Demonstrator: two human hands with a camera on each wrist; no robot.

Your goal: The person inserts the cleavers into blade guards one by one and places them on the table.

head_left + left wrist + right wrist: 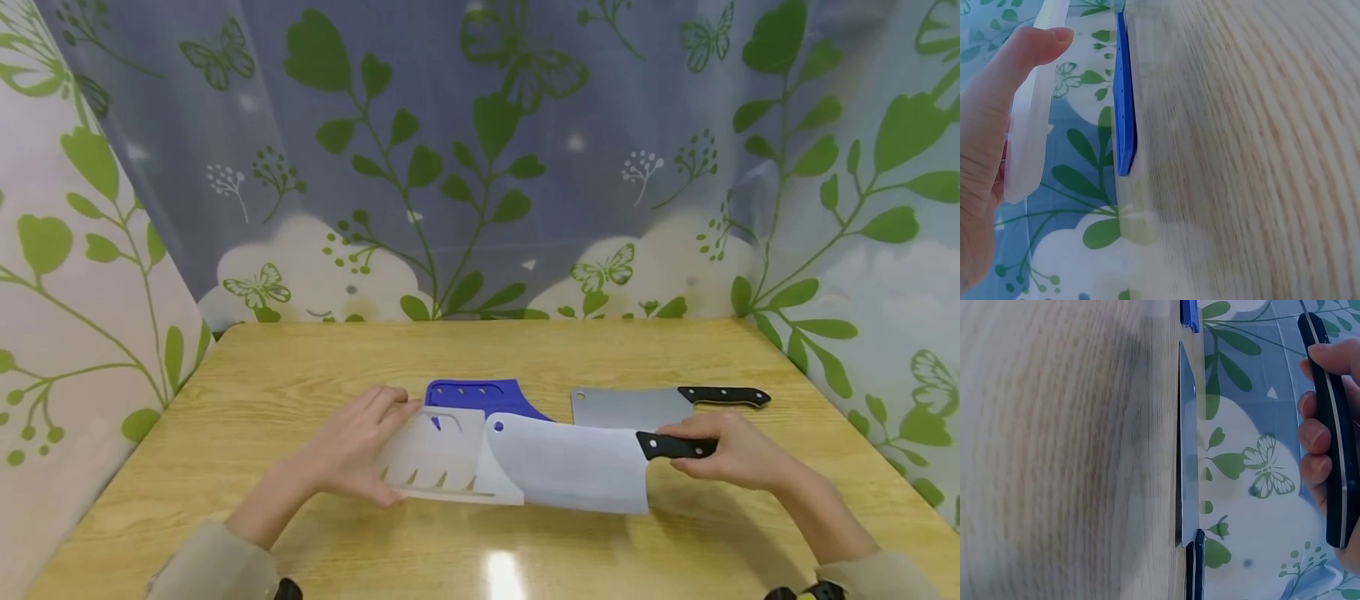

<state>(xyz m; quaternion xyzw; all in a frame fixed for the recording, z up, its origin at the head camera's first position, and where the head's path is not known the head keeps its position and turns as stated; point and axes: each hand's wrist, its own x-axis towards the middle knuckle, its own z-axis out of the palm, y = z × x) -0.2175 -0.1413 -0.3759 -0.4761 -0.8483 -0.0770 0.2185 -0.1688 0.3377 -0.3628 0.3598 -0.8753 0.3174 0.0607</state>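
My left hand [358,450] grips a translucent white blade cover [446,450] by its left end, the thumb at the lower edge and the fingers over the top. In the left wrist view the thumb lies along the cover [1030,134]. With my right hand [738,452] I hold a cleaver [581,467] by its black riveted handle [1335,444]. The blade points left, and its holed end sits at the cover's open right side, overlapping it. Most of the blade shows outside the cover. Both things are held above the table.
Behind the cover, a blue blade cover [471,393] lies on the wooden table [315,358]. A second cleaver [630,405] with a black handle lies at the back right, its lower part hidden by the held one. A leaf-patterned curtain [420,167] hangs behind the table.
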